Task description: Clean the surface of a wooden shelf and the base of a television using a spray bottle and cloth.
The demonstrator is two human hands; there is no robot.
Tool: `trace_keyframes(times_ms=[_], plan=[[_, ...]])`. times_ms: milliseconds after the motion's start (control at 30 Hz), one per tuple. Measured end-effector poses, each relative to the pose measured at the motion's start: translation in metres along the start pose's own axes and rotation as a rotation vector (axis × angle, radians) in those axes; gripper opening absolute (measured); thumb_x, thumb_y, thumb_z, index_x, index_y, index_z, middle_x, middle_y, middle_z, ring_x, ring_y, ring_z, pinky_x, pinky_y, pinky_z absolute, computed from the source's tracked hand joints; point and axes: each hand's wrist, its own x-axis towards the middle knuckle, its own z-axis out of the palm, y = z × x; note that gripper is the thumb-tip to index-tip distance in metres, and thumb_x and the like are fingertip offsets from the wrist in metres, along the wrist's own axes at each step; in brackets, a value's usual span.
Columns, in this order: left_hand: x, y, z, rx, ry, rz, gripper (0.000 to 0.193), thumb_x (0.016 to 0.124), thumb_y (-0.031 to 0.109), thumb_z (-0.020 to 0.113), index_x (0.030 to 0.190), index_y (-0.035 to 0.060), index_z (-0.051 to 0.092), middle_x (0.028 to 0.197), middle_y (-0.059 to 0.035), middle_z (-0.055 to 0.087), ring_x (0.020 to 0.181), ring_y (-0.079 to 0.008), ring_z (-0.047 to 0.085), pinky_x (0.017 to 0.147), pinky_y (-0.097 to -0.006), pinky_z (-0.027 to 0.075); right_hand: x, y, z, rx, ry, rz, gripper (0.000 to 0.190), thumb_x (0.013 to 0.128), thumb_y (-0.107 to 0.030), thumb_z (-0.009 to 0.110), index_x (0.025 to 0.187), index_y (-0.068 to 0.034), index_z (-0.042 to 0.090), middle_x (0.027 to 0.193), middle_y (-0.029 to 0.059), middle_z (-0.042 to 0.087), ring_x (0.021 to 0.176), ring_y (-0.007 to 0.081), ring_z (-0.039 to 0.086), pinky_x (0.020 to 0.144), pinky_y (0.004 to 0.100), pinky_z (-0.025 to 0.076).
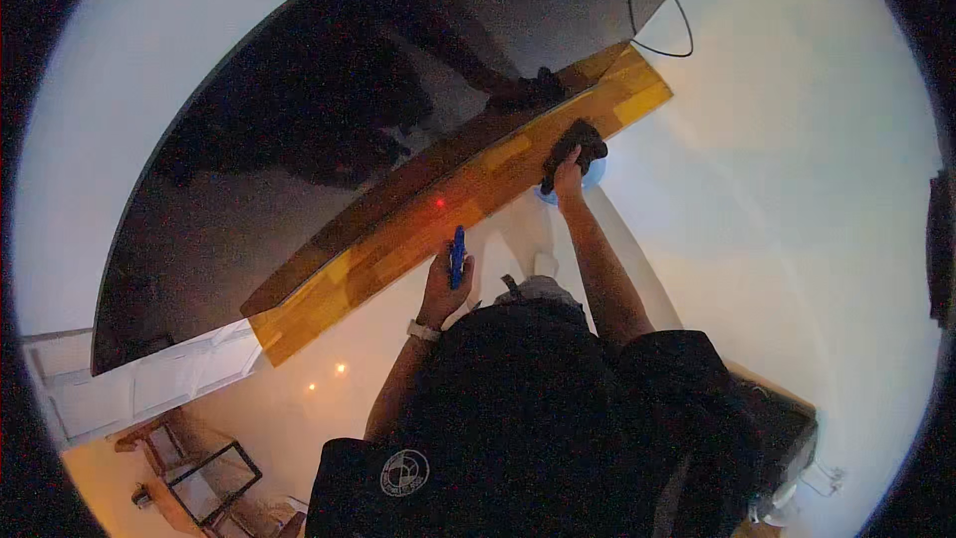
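My left hand (444,285), with a pale watch on its wrist, holds a slim blue object (457,261) upright; its exact kind is hard to make out. It is just in front of a narrow wooden shelf (418,228). Farther right, my right hand (569,183) grips a dark bunched cloth (579,146) over the shelf's front edge. Behind the shelf stands a large black television screen (299,104), which mirrors dark shapes and the shelf. A small red light shows on the wood near the screen's lower edge.
A black cable (691,33) loops out beside the screen's right end. Partly under my right hand is a light-blue round thing (595,173). Chairs and a dark-framed table (216,482) are at the lower left, below a white panelled door (149,381). Dark furniture (780,418) stands lower right.
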Motion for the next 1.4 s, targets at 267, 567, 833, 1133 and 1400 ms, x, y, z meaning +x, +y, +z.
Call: trace_keyframes(times_ms=[267,567,833,1133,1400], plan=[[-0.007,-0.003,0.0,-0.217,-0.151,-0.044,0.042,0.092,0.014,0.07,0.128,0.0017,0.051,0.115,-0.0127,0.061,0.106,-0.0235,0.061,0.093,-0.0357,0.05,-0.014,-0.014,-0.02,0.295,-0.09,0.148,0.046,0.099,-0.016,0.044,0.139,0.006,0.05,0.133,0.0299,0.056,0.12,0.0402,0.056,0.072,0.0522,0.051],[-0.022,-0.001,-0.04,-0.135,-0.112,0.0,0.039,0.096,0.023,0.067,0.127,0.0056,0.05,0.114,-0.014,0.062,0.103,-0.0255,0.063,0.089,-0.0371,0.05,-0.073,-0.034,-0.17,0.644,0.483,0.11,0.043,0.1,-0.027,0.044,0.121,0.007,0.06,0.127,0.0331,0.055,0.133,0.0496,0.038,0.117,0.0607,0.018],[-0.034,-0.001,-0.046,-0.534,-0.118,-0.106,0.039,0.095,0.023,0.069,0.126,0.0056,0.053,0.11,-0.0092,0.062,0.099,-0.0166,0.06,0.082,-0.0301,0.049,-0.11,-0.085,-0.197,0.767,0.201,-0.648,0.049,0.101,-0.033,0.045,0.115,0.011,0.06,0.123,0.027,0.059,0.138,0.0403,0.038,0.122,0.0528,0.016],[-0.014,0.018,-0.038,-0.378,-0.067,-0.021,0.042,0.095,0.021,0.069,0.13,0.0064,0.052,0.111,-0.008,0.062,0.095,-0.0149,0.06,0.08,-0.0294,0.05,-0.111,-0.053,-0.185,0.924,0.356,-0.722,0.038,0.097,-0.027,0.054,0.115,0.005,0.062,0.137,0.0226,0.052,0.141,0.0383,0.036,0.12,0.0511,0.024],[-0.002,0.064,-0.035,-0.384,-0.216,-0.239,0.043,0.095,0.02,0.069,0.13,0.0062,0.05,0.113,-0.0078,0.061,0.085,-0.0137,0.062,0.073,-0.0305,0.051,-0.066,0.033,-0.152,0.797,0.258,-0.542,0.047,0.097,-0.028,0.054,0.133,0.003,0.053,0.147,0.0226,0.045,0.141,0.0393,0.036,0.119,0.0491,0.027]])
